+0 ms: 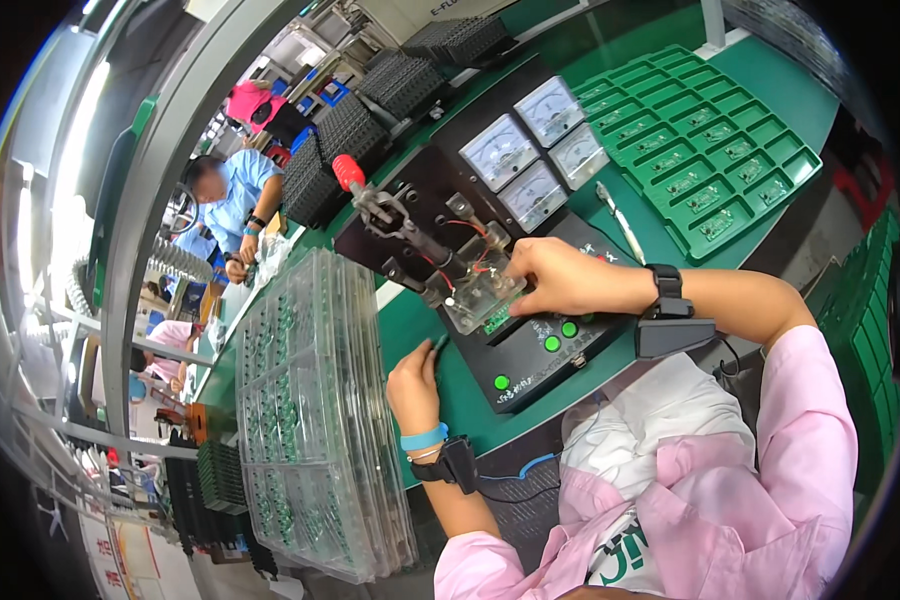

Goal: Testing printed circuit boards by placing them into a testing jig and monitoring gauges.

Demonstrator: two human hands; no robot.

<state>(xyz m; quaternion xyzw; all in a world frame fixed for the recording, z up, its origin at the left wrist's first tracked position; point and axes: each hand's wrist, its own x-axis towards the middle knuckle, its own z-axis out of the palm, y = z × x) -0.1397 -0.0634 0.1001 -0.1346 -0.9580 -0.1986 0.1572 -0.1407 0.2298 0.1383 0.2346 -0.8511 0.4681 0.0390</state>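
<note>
So, the small green board [496, 320] sits on the black test fixture [518, 358], just a bright bit peeking out at the edge of the clear block [473, 297], and my right hand [562, 277] has thumb and forefinger bent right there, though I can't tell if they're gripping. My left hand [414, 392] is half-curled beside the stacked clear trays [365, 430] with little green pieces [280, 420] inside; can't tell its grip either. Over right, the green compartment tray [727, 103] has small pale parts [712, 194] in many pockets.

Fixture [515, 362] on bench [458, 388], stacked trays [305, 400] left, compartment tray [763, 131] right, pen [622, 224] between it and fixture
</note>
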